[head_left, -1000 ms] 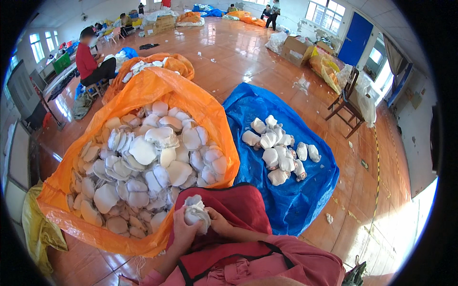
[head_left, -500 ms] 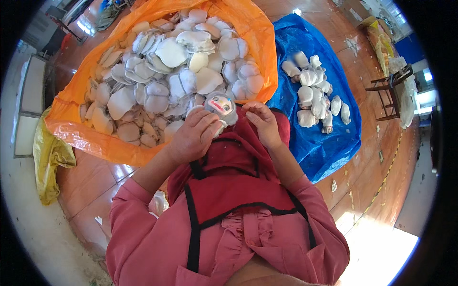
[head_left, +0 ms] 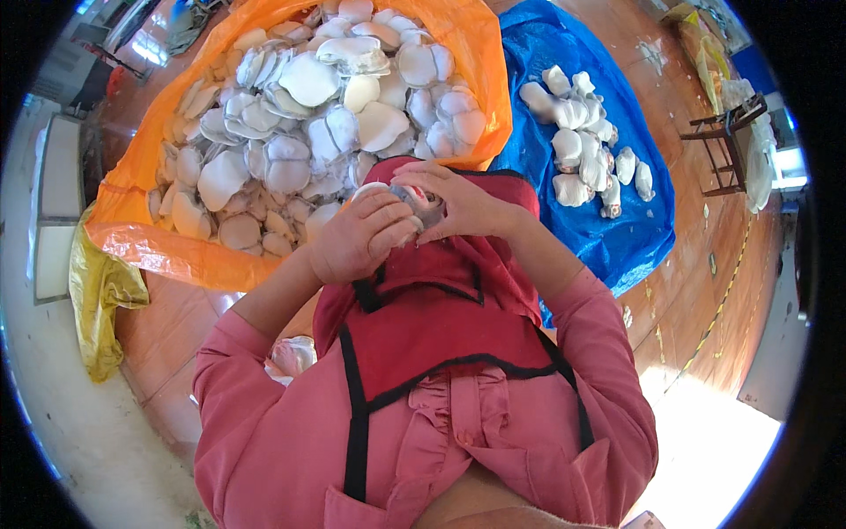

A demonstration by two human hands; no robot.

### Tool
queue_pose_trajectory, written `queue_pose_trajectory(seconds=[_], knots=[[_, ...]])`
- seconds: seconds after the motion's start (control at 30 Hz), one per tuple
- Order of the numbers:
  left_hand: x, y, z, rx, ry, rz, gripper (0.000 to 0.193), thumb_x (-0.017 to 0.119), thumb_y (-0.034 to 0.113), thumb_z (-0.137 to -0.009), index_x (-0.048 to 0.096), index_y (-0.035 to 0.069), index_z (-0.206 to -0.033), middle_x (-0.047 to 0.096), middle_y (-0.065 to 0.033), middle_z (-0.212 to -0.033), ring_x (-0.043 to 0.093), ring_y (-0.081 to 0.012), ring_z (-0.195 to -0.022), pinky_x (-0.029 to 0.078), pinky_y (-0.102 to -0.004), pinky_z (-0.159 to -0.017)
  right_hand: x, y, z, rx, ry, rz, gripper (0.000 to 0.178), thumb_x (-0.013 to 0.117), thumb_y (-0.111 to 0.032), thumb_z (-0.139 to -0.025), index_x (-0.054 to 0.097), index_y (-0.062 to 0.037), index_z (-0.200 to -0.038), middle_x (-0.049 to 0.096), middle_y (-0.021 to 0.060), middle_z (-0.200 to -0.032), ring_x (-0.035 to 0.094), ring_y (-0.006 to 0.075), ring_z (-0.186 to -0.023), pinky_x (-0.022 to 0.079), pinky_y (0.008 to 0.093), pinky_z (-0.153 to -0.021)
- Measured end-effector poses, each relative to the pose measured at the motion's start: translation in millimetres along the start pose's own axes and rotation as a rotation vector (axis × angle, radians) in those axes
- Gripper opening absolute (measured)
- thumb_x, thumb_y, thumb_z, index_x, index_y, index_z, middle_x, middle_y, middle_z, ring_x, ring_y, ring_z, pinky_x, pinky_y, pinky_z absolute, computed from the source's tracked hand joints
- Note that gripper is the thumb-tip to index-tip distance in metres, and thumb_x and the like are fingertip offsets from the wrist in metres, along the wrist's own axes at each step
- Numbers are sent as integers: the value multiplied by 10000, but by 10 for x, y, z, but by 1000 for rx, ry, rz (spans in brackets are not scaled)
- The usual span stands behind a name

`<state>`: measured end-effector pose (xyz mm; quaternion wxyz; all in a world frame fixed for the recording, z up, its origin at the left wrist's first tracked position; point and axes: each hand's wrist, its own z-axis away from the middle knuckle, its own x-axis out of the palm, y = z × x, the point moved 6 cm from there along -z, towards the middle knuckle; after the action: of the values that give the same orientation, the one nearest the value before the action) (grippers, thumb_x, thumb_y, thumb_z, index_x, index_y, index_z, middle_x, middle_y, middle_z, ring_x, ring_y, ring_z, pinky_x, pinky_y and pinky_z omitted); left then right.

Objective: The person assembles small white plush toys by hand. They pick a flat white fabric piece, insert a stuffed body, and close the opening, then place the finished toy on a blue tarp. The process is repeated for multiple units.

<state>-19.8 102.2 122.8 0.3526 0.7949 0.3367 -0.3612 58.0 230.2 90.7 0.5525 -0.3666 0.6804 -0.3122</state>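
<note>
**Doll's head (head_left: 427,199) in a two-sided hold**

The left hand (head_left: 359,234) curls round one side, the right hand (head_left: 458,203) cups the other, above the red apron (head_left: 432,339) near its far edge; should either grip slacken, the head could drop. Beyond, the orange sack (head_left: 150,247) holds heaped white pads (head_left: 308,79); the blue sheet (head_left: 608,256) carries white bundles (head_left: 569,148), well inside its edges.

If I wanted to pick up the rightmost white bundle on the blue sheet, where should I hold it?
Probably take the white bundle across its middle, from the right: it looks longer than wide, with blue sheet on its right and another bundle close on its left.
</note>
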Motion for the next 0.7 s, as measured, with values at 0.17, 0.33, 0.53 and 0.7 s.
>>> queue_pose_trajectory(seconds=[0.17,0.33,0.53,0.7], knots=[[124,-99,164,-157,57,131,557,706,13,-624,503,26,-1143,553,-149,-1095,546,-358,-1036,466,-433,-908,116,106,37,60,-64,-61,679,822,-196,-604,518,-59,-1195,507,114,-1177,476,288,-1136,377,363,-1007],[159,-186,206,-333,127,89,584,765,34,-628,485,51,-1141,523,-161,-1153,544,-359,-1069,463,-432,-920,133,223,92,101,57,-108,600,829,-146,-579,538,-70,-1099,514,111,-1100,488,285,-1102,391,367,-984],[47,-164,186,-224,182,-37,567,695,-11,-592,523,20,-1131,525,-148,-1151,529,-351,-1080,464,-431,-911,61,184,163,-57,340,106,555,849,-115,-534,555,-119,-1005,530,99,-1101,505,303,-1092,414,387,-951],[-74,-127,177,-176,169,-53,542,686,17,-613,539,13,-1135,527,-142,-1166,529,-349,-1084,463,-433,-913,6,185,180,-112,389,206,532,842,-109,-546,559,-135,-995,529,90,-1134,510,310,-1098,417,400,-942]])
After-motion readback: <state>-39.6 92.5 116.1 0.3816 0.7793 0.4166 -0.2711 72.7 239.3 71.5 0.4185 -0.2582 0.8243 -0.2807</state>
